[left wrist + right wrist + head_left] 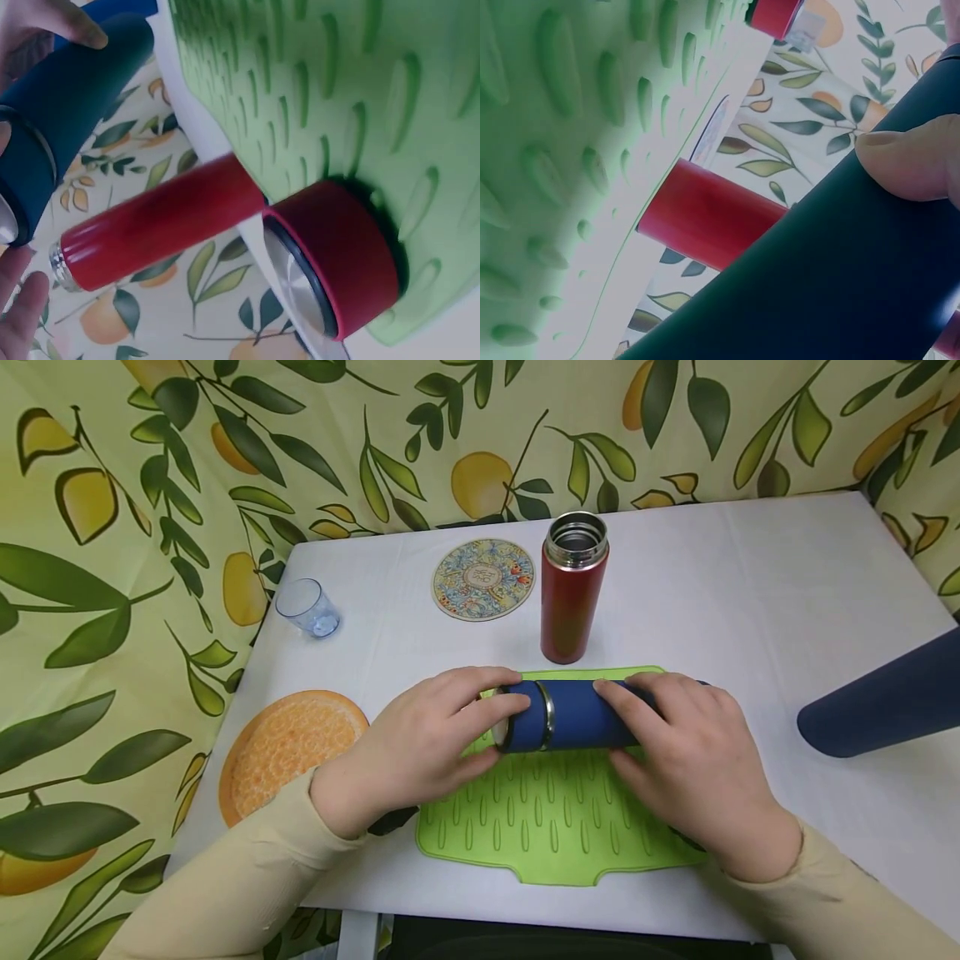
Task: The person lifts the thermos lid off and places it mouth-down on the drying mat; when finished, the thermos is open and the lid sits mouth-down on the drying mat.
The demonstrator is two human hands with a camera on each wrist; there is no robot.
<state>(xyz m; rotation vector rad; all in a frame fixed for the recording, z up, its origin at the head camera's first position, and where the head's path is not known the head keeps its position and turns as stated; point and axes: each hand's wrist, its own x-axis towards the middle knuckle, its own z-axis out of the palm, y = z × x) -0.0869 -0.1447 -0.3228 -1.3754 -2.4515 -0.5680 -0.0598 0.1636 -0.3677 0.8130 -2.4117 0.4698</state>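
A dark blue thermos flask (585,718) with a steel ring near its cap end lies sideways in both hands, above a green ribbed mat (555,827). My left hand (427,735) holds the cap end, its fingertips over the cap (19,150). My right hand (686,760) grips the flask's body, with the thumb (911,161) along its side. Beyond the mat stands an uncapped red thermos (573,602), its steel neck bare. A red cap (341,255) sits on the mat, hidden behind my left hand in the head view.
At the left are a small blue glass (309,607) and a round orange-patterned mat (300,752). A round patterned coaster (482,578) lies left of the red thermos. A dark blue cylinder (888,693) is cut off at the right edge. Fruit-printed cloth (480,435) borders the white table.
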